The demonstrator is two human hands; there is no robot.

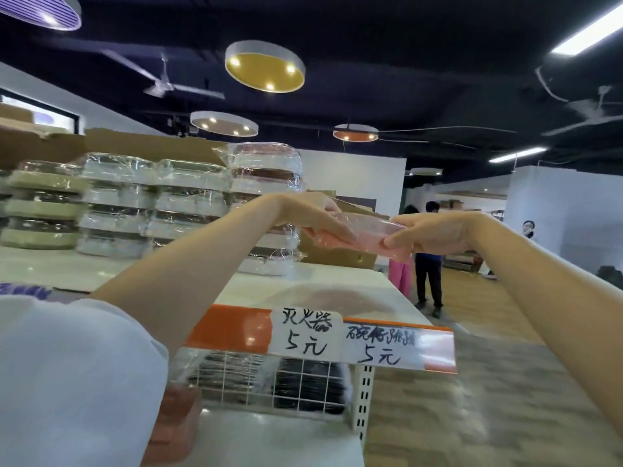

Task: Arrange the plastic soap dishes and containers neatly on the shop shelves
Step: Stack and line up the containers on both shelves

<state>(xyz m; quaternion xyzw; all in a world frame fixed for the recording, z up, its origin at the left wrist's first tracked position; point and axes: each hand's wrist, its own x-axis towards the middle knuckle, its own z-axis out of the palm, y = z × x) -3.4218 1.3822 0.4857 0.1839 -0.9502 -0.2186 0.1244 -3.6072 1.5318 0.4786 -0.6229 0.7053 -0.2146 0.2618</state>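
We hold both arms out straight in front of us, and our left hand [313,219] and right hand [428,234] each pinch one end of a pink soap dish [364,235] wrapped in clear plastic, thumbs under it and fingers curled over the top. The dish is up in the air over the right end of the white top shelf [323,281], just beside the tallest stack of wrapped dishes [266,183]. The picture is blurry, our fingers cover the dish's ends, and our left sleeve [67,382] hides part of the lower shelf.
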